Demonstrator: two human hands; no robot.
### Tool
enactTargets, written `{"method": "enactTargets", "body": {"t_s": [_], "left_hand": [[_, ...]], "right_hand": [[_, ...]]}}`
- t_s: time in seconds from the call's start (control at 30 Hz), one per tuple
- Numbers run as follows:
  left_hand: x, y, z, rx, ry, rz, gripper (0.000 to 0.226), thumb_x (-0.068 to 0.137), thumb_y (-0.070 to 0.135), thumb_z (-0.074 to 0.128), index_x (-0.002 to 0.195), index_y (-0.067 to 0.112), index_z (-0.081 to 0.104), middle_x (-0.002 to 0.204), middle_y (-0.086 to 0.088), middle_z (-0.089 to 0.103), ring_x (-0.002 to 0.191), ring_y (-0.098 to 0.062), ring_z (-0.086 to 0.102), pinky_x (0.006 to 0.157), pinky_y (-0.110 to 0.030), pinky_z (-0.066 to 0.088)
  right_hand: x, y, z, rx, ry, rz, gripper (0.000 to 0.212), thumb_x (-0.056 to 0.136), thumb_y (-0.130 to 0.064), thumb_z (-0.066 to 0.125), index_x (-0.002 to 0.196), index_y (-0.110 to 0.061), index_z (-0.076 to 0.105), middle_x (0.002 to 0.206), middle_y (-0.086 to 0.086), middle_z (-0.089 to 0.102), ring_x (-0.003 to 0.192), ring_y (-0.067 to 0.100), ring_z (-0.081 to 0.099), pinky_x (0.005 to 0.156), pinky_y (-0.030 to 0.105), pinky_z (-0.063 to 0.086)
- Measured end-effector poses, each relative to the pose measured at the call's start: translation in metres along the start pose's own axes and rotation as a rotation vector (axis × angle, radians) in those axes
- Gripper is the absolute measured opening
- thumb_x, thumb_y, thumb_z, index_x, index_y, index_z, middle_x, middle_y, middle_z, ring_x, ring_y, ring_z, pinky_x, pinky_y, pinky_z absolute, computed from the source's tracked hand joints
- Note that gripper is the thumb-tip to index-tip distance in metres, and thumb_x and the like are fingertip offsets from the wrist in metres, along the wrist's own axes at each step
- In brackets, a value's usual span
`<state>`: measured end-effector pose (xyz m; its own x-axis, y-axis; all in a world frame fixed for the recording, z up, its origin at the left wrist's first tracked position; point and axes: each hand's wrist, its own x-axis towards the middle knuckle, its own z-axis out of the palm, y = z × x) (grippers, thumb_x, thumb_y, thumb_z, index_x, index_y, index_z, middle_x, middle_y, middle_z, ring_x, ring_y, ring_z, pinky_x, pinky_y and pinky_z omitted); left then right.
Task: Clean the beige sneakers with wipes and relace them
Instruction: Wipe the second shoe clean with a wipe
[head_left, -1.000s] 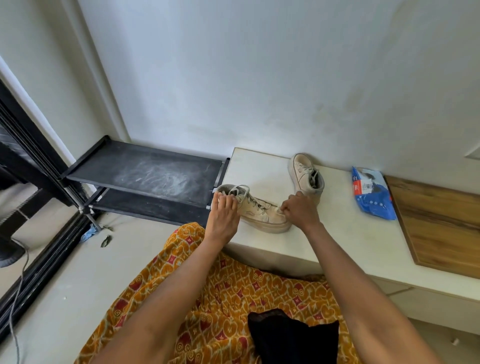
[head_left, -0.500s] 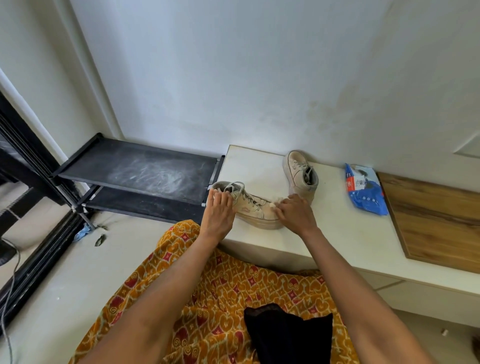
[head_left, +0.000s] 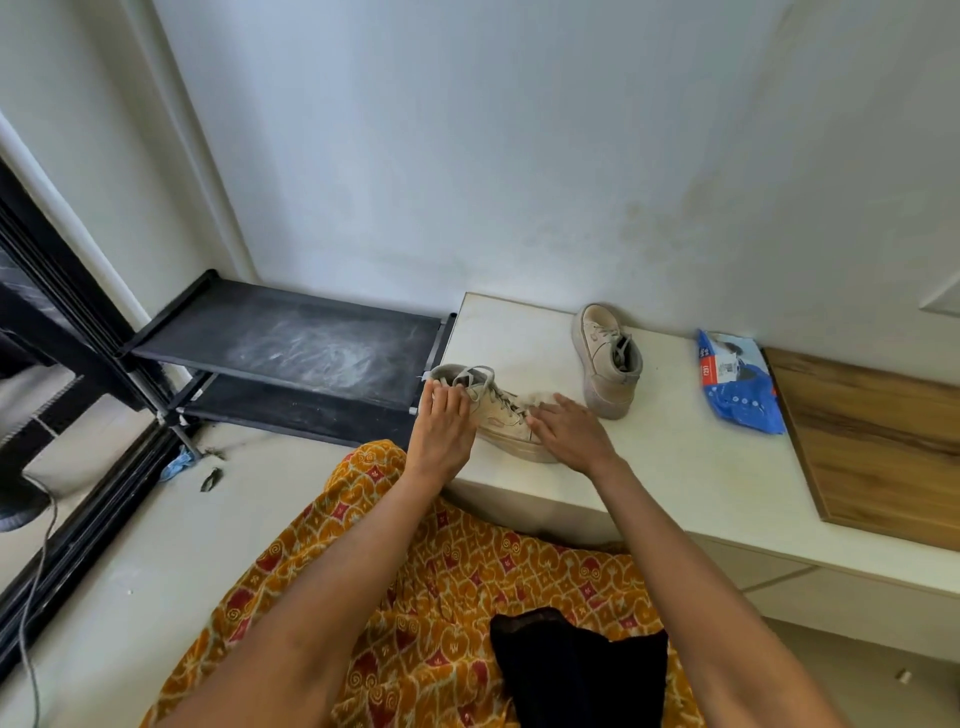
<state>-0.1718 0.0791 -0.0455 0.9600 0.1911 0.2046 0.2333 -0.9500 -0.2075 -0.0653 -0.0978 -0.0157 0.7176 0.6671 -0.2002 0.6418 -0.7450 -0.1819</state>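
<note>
A beige laced sneaker (head_left: 498, 413) lies on the white ledge (head_left: 675, 467) near its front left corner, toe pointing right. My left hand (head_left: 441, 431) grips its heel collar. My right hand (head_left: 569, 434) presses a white wipe (head_left: 540, 399) flat against the toe, fingers spread over it; only the wipe's edge shows. The second beige sneaker (head_left: 608, 358) stands farther back near the wall, heel toward me. A blue pack of wipes (head_left: 737, 382) lies on the ledge to the right.
A black two-tier shoe rack (head_left: 291, 348) stands left of the ledge against the wall. A wooden board (head_left: 878, 441) covers the ledge's right part. My lap in orange patterned cloth (head_left: 441, 597) is below, with a black cloth (head_left: 576, 670) on it.
My right hand has slid left and down along the sneaker's toe with the wipe, its fingers now flatter. My left hand stays on the heel. The camera tilted slightly.
</note>
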Motion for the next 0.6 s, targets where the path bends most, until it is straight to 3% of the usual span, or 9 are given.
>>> {"method": "enactTargets", "body": {"t_s": [0.17,0.3,0.37,0.5,0.6], "left_hand": [[0.000,-0.001,0.000,0.005,-0.010,0.008,0.047,0.095,0.029,0.030,0.128,-0.001,0.042,0.120,-0.018,0.049,0.114,-0.037,0.045,0.113,-0.051,0.025],[0.000,0.000,0.000,0.013,-0.023,-0.004,0.048,0.095,0.029,0.029,0.131,-0.001,0.040,0.124,-0.019,0.048,0.117,-0.037,0.044,0.114,-0.051,0.023],[-0.001,0.001,0.000,0.003,-0.020,-0.007,0.048,0.095,0.029,0.028,0.130,-0.001,0.040,0.124,-0.019,0.048,0.117,-0.037,0.044,0.113,-0.051,0.024],[-0.001,0.001,-0.002,0.022,-0.012,-0.007,0.046,0.095,0.030,0.031,0.128,0.000,0.042,0.122,-0.017,0.049,0.114,-0.035,0.045,0.113,-0.050,0.025],[-0.001,0.002,-0.001,0.021,-0.015,-0.007,0.045,0.096,0.031,0.032,0.128,0.001,0.043,0.121,-0.016,0.049,0.115,-0.034,0.045,0.113,-0.050,0.025]], "right_hand": [[-0.011,0.028,0.002,-0.174,0.070,-0.012,0.041,0.102,-0.040,0.026,0.129,-0.031,0.055,0.140,-0.010,0.050,0.139,0.014,0.031,0.111,0.041,0.015],[0.000,0.027,-0.014,-0.261,0.077,0.052,0.045,0.101,-0.042,0.027,0.119,-0.024,0.064,0.130,0.001,0.060,0.133,0.018,0.039,0.106,0.040,0.026],[0.008,0.006,-0.016,-0.166,0.024,0.047,0.045,0.102,-0.040,0.027,0.127,-0.022,0.058,0.135,0.007,0.055,0.134,0.021,0.038,0.103,0.039,0.031],[0.016,-0.018,-0.004,0.097,-0.076,0.060,0.048,0.103,-0.040,0.022,0.145,-0.022,0.034,0.154,0.000,0.030,0.145,0.019,0.017,0.114,0.042,0.015],[0.005,0.002,-0.006,0.027,-0.095,0.066,0.048,0.102,-0.042,0.020,0.145,-0.026,0.034,0.154,-0.005,0.028,0.146,0.017,0.012,0.116,0.043,0.007]]}}
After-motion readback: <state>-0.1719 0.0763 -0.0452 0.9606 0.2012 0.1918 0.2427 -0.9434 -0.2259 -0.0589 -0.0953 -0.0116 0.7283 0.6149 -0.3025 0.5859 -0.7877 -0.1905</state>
